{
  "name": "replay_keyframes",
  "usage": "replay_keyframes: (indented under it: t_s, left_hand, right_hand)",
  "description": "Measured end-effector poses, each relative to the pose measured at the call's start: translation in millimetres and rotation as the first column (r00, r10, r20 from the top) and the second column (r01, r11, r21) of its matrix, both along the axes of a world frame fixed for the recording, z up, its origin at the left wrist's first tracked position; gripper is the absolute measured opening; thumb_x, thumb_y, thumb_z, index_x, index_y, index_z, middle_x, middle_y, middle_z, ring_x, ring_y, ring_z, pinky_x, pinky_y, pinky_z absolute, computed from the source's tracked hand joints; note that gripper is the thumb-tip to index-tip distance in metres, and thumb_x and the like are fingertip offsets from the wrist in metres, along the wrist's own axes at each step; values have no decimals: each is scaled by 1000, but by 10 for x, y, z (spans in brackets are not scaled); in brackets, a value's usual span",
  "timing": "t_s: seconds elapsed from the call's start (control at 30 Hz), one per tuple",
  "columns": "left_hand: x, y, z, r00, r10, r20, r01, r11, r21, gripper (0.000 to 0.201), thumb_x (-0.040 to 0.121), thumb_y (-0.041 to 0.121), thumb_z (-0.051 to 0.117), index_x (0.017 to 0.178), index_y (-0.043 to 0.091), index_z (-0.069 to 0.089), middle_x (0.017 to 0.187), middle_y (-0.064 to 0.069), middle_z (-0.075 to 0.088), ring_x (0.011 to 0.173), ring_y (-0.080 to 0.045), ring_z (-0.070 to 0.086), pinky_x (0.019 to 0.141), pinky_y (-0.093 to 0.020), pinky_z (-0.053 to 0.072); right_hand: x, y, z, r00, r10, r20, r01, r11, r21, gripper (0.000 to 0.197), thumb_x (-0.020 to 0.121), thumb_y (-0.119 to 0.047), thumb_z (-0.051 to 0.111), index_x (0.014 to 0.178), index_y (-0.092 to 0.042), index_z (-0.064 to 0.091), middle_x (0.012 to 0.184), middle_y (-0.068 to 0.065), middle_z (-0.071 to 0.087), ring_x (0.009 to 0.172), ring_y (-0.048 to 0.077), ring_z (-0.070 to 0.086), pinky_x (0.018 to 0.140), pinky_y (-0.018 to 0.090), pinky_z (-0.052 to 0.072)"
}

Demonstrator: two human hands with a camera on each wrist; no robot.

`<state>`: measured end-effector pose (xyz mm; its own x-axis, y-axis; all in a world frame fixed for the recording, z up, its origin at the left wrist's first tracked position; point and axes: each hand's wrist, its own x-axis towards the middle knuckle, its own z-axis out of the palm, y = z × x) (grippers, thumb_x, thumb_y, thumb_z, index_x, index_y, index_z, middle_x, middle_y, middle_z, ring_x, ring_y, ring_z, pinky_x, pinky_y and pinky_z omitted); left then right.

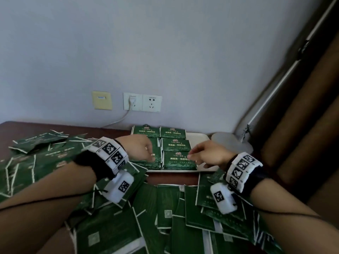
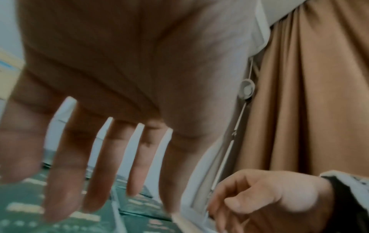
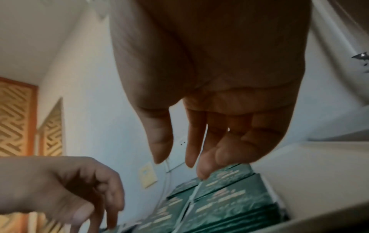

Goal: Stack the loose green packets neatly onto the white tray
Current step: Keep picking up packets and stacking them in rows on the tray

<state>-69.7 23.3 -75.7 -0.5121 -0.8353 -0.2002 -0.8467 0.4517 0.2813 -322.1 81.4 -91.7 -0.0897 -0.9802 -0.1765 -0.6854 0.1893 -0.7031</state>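
Observation:
A white tray (image 1: 199, 139) stands at the back of the table and holds green packets (image 1: 175, 145) in neat stacks, two columns by three rows. My left hand (image 1: 153, 158) hovers over the near left stack, its fingers (image 2: 95, 173) spread straight just above the packets (image 2: 139, 205). My right hand (image 1: 189, 155) reaches the right edge of the near right stack (image 1: 178, 160). Its relaxed fingers (image 3: 189, 157) point down and one tip touches the stacked packets (image 3: 225, 197) inside the tray wall (image 3: 309, 173). Neither hand holds anything. Loose green packets (image 1: 113, 226) lie heaped under my forearms.
More loose packets (image 1: 40, 143) cover the left of the dark wooden table (image 1: 55, 128). Wall sockets (image 1: 142, 102) with a plugged cable sit behind the tray. A pale round object (image 1: 231, 142) stands right of the tray, beside a brown curtain (image 1: 302, 125).

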Motion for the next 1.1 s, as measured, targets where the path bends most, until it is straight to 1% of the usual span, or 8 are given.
replay_keyframes:
  t_s: [0.2, 0.33, 0.43, 0.5, 0.6, 0.8, 1.0, 1.1]
  left_hand:
    - [-64, 569, -195, 987, -67, 143, 47, 990, 136, 42, 87, 33, 74, 127, 26, 62, 121, 5, 59, 105, -15, 54, 90, -32, 45]
    - [-36, 586, -400, 973, -101, 209, 50, 971, 235, 51, 87, 23, 73, 134, 28, 55, 120, 7, 60, 104, -15, 55, 88, -34, 47]
    - [-10, 506, -428, 960, -114, 254, 57, 974, 220, 68, 83, 26, 77, 143, 32, 43, 136, 6, 53, 119, -20, 53, 96, -38, 46]
    - [2, 443, -427, 942, -137, 305, 80, 978, 193, 76, 81, 30, 79, 145, 34, 39, 138, 6, 47, 123, -21, 51, 89, -33, 43]
    - [-42, 379, -455, 930, -155, 333, 95, 977, 190, 67, 77, 29, 82, 133, 33, 45, 130, 6, 49, 113, -22, 54, 80, -33, 44]
    - [-61, 308, -526, 920, -198, 338, 132, 969, 208, 38, 74, 34, 84, 108, 29, 68, 111, 6, 61, 101, -19, 60, 94, -42, 51]
    - [54, 375, -219, 992, -123, 5, 121, 984, 130, 10, 82, 22, 78, 88, 21, 70, 86, 4, 68, 79, -12, 63, 81, -34, 54]
    - [196, 371, -9, 983, -140, -116, 145, 989, 32, 16, 83, 23, 77, 83, 21, 62, 78, 4, 64, 69, -9, 60, 76, -33, 52]
  right_hand:
    - [357, 334, -281, 987, 144, 74, -150, 985, 81, 23, 83, -33, 78, 101, -20, 74, 81, -2, 72, 67, 10, 63, 62, 23, 52]
    - [478, 342, -376, 949, 305, -84, -290, 944, 158, 33, 80, -39, 78, 111, -30, 69, 101, -12, 71, 92, 9, 67, 77, 27, 56]
    - [509, 243, -418, 923, 347, -167, -314, 929, 195, 43, 77, -39, 81, 117, -34, 66, 108, -15, 68, 100, 10, 64, 93, 34, 51]
    - [545, 183, -442, 908, 373, -189, -334, 919, 208, 48, 76, -34, 82, 120, -34, 64, 111, -16, 66, 102, 10, 63, 97, 35, 49]
    - [562, 141, -497, 894, 401, -201, -365, 910, 197, 49, 77, -22, 83, 121, -26, 63, 100, -16, 65, 92, 7, 62, 86, 25, 51]
    - [492, 149, -563, 918, 382, -105, -373, 923, 96, 19, 79, -11, 81, 94, -19, 73, 85, -8, 73, 79, 7, 67, 82, 30, 55]
    - [389, 281, -441, 927, 373, 29, -366, 920, -141, 13, 78, -10, 81, 86, -17, 74, 87, -2, 75, 84, 13, 70, 84, 31, 55]
    - [309, 363, -332, 920, 361, 152, -301, 899, -318, 11, 84, -5, 74, 93, -7, 68, 85, 9, 72, 76, 15, 68, 71, 27, 53]
